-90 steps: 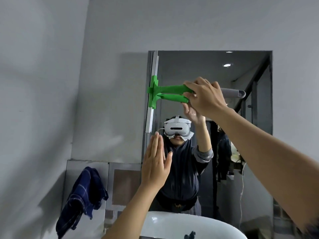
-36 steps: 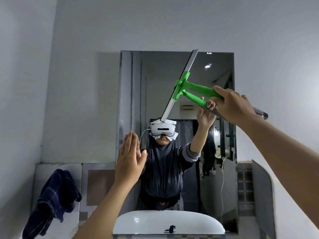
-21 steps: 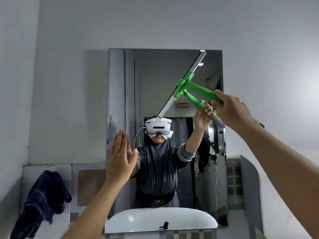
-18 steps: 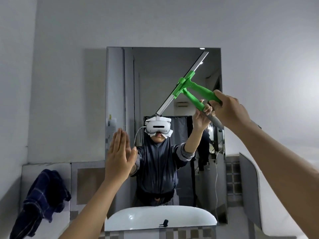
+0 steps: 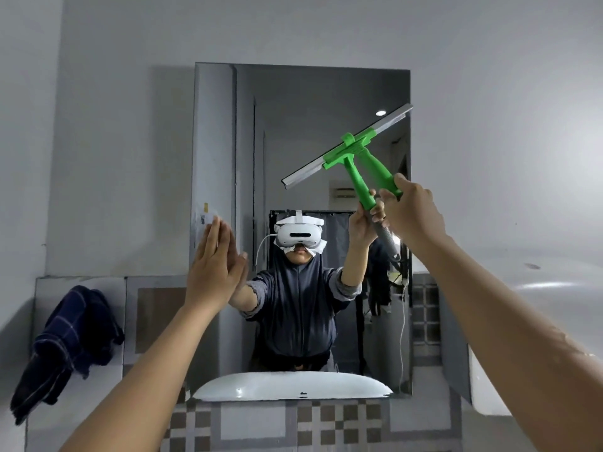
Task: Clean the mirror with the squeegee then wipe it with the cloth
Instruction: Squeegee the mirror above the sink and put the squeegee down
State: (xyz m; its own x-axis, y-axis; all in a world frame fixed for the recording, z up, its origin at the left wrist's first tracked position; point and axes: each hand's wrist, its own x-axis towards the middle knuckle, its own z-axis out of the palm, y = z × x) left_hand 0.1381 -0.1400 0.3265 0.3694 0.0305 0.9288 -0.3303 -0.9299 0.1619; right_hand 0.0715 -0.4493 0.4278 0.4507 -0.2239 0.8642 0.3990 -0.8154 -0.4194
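A rectangular mirror (image 5: 293, 132) hangs on the grey wall straight ahead and reflects a person in a white headset. My right hand (image 5: 414, 213) is closed around the handle of a green squeegee (image 5: 359, 154). Its metal blade lies slanted against the glass in the upper right part, with the right end near the mirror's right edge. My left hand (image 5: 217, 269) rests flat, fingers together, against the mirror's lower left part. A dark blue checked cloth (image 5: 65, 347) hangs at the lower left against the tiled wall.
A white basin (image 5: 522, 321) curves in at the right, and its reflection shows along the mirror's bottom edge. Grey and checkered tiles (image 5: 310, 422) run below the mirror. A small sticker (image 5: 205, 208) sits on the mirror's left strip.
The squeegee has swung from steeply tilted to a flatter slant and dropped lower on the right part of the glass. My left hand stays flat on the mirror. The view has shifted.
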